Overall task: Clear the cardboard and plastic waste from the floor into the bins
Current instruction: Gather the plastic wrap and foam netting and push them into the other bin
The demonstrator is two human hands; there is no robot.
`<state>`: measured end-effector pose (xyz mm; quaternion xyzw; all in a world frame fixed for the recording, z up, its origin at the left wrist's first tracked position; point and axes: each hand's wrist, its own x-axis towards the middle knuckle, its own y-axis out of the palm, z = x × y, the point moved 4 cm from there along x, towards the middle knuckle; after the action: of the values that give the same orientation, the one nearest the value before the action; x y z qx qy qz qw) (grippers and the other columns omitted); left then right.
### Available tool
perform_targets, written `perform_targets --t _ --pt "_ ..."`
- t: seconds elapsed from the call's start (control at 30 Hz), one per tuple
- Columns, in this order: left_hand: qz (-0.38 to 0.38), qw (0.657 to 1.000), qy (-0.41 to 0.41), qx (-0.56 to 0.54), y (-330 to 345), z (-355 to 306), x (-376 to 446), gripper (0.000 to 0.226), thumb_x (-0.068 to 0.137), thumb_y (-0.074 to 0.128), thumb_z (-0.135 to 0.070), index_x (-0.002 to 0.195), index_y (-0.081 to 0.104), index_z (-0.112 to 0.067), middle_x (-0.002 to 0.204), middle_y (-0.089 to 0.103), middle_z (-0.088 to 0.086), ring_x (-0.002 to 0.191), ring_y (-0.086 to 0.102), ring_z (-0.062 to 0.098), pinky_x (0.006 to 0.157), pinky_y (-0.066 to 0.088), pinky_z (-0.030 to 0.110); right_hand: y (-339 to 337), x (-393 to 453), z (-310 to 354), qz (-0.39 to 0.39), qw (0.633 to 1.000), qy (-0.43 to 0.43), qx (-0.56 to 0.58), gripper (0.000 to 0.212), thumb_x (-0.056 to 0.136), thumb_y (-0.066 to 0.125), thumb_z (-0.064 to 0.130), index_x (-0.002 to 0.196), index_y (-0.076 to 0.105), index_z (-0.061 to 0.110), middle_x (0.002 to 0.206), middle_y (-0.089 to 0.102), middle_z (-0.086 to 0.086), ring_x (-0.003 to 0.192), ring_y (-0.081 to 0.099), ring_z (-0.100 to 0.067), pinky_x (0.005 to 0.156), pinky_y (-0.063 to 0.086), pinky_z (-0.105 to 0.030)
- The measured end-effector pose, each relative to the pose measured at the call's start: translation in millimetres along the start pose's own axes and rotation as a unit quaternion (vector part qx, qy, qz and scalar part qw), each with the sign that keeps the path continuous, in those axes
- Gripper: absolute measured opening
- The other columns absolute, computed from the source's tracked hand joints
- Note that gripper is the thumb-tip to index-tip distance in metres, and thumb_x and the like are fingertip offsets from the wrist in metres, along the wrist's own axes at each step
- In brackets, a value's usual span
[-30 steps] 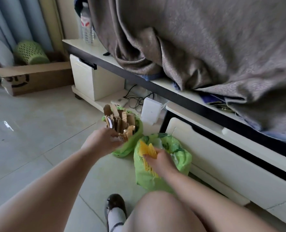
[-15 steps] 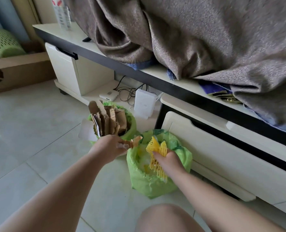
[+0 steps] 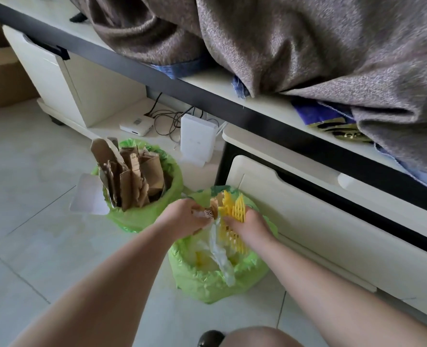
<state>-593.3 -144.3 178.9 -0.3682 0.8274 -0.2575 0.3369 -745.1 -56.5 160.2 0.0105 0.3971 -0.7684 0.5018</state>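
Note:
Two bins lined with green bags stand on the tiled floor. The left bin (image 3: 142,219) is stuffed with upright brown cardboard pieces (image 3: 132,176). The right bin (image 3: 207,281) holds white plastic film (image 3: 220,254) and yellow bits. My left hand (image 3: 185,219) hovers over the right bin's rim and pinches a small brown and white scrap (image 3: 208,212). My right hand (image 3: 251,227) grips a yellow foam net (image 3: 233,214) that hangs into the same bin. The two hands almost touch.
A low white cabinet (image 3: 307,209) with drawers runs right behind the bins, with grey-brown fabric (image 3: 307,46) draped over its top. A white router (image 3: 197,141), a small white box (image 3: 137,123) and cables sit under it. A white sheet (image 3: 87,194) leans at the left bin.
My left hand has moved right from the cardboard bin to over the plastic bin, carrying the small scrap beside the yellow net. The view has moved closer and lower.

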Motion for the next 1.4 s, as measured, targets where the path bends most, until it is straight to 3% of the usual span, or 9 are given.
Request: perform_targets --t 0.13,0.3,0.43,0.5,0.6,0.83,1.03,1.23,1.4 --pt "0.07 0.995 0.0 0.072 23 -2 5 0.064 0.081 0.068 -0.037 0.136 0.044 -0.017 0.125 0.06 0.004 0.101 0.062 0.02 0.078 0.052 0.028 -6 -3 -12 0.033 0.998 -0.018 -0.042 0.071 0.083 0.065 0.043 0.143 0.033 0.021 0.138 0.05 -0.004 0.12 0.053 -0.023 0.094 0.047 -0.034" --pt "0.089 0.955 0.098 0.263 33 -4 -9 0.066 0.085 0.062 -0.037 0.143 0.033 -0.022 0.141 0.046 0.002 0.12 0.053 0.023 0.094 0.05 0.037 -20 -22 -23 0.056 0.964 -0.149 -0.214 0.07 0.09 0.057 0.037 0.148 0.022 0.023 0.154 0.027 0.002 0.139 0.031 -0.016 0.111 0.03 -0.032" --pt "0.119 0.903 0.177 0.372 48 -2 -23 0.074 0.091 0.046 -0.049 0.15 0.009 -0.023 0.16 0.002 0.0 0.147 0.008 0.021 0.118 0.018 0.039 -14 -34 -28 0.083 0.902 -0.239 -0.35 0.069 0.093 0.049 0.041 0.15 0.014 0.024 0.159 0.008 0.006 0.145 0.015 -0.016 0.118 0.015 -0.034" --pt "0.141 0.883 0.18 0.41 58 2 -26 0.074 0.093 0.033 -0.057 0.15 0.002 -0.023 0.16 -0.007 0.0 0.148 -0.007 0.02 0.12 0.002 0.042 -6 -33 -29 0.103 0.869 -0.247 -0.417 0.067 0.094 0.044 0.044 0.15 0.013 0.022 0.16 0.003 0.001 0.147 0.008 -0.02 0.118 0.002 -0.038" --pt "0.151 0.874 0.165 0.431 66 7 -21 0.071 0.093 0.022 -0.059 0.15 0.001 -0.023 0.16 -0.009 0.002 0.147 -0.012 0.021 0.119 -0.006 0.047 8 -22 -30 0.13 0.833 -0.242 -0.48 0.064 0.097 0.04 0.041 0.15 0.012 0.018 0.16 0.003 -0.005 0.147 0.005 -0.022 0.118 -0.005 -0.046" --pt "0.192 0.868 0.123 0.441 82 15 9 0.071 0.094 0.019 -0.056 0.15 -0.006 -0.021 0.159 -0.009 0.007 0.147 -0.008 0.026 0.12 0.002 0.046 34 15 -27 0.183 0.791 -0.202 -0.547 0.058 0.095 0.033 0.023 0.149 0.015 0.013 0.158 0.011 -0.008 0.144 0.019 -0.025 0.119 0.001 -0.049" --pt "0.256 0.859 0.071 0.438 107 21 27 0.068 0.097 0.017 -0.05 0.149 -0.012 -0.016 0.158 -0.013 0.011 0.146 -0.011 0.03 0.119 0.001 0.049 53 35 -32 0.254 0.757 -0.15 -0.583 0.049 0.092 0.033 0.008 0.141 0.034 0.006 0.147 0.031 -0.016 0.132 0.038 -0.034 0.107 0.035 -0.047" --pt "0.291 0.852 0.013 0.434 127 35 42 0.068 0.097 0.021 -0.042 0.149 -0.015 -0.016 0.158 -0.017 0.01 0.146 -0.014 0.028 0.12 -0.001 0.046 77 53 -44 0.335 0.702 -0.077 -0.624 0.046 0.09 0.047 0.003 0.135 0.044 0.003 0.141 0.041 -0.018 0.122 0.048 -0.036 0.1 0.045 -0.045" --pt "0.307 0.856 -0.006 0.416 141 47 52 0.07 0.097 0.023 -0.046 0.148 -0.015 -0.018 0.158 -0.018 0.007 0.146 -0.016 0.027 0.119 -0.004 0.046 100 74 -66 0.331 0.755 -0.044 -0.565 0.065 0.096 0.04 0.021 0.151 0.006 0.013 0.159 0.007 -0.009 0.139 0.028 -0.033 0.111 0.033 -0.047"
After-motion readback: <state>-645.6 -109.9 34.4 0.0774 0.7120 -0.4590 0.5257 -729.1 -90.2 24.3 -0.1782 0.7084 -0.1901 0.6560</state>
